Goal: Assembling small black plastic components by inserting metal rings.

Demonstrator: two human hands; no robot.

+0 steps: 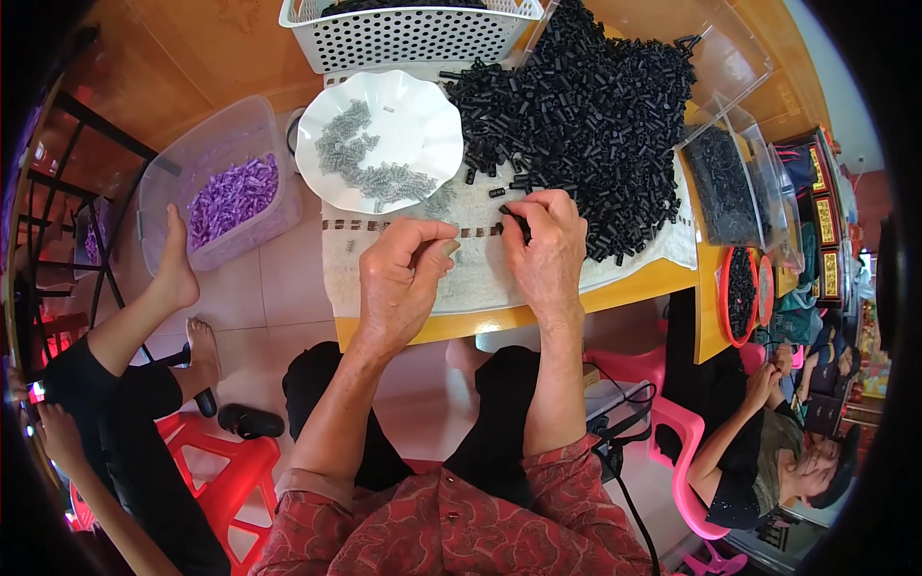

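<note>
My left hand (401, 283) is closed in a pinch just below the white scalloped plate (432, 125); whatever lies between its thumb and forefinger is too small to make out. Small metal springs (346, 149) are heaped on the plate, and a few lie loose by its lower rim. To the right, my right hand (549, 248) grips a small black plastic cylinder (519, 221) between thumb and fingers. Both hands are over a pale cloth (351, 278) with a dark patterned stripe. A large heap of black plastic cylinders (595, 125) spreads beyond my right hand.
A white perforated basket (413, 40) stands behind the plate. Clear boxes (727, 182) and a red basin (727, 317) hold dark parts at right. At left, a clear bin (158, 230) contains purple parts. People sit on both sides, near a red stool (230, 470) and pink chair (687, 461).
</note>
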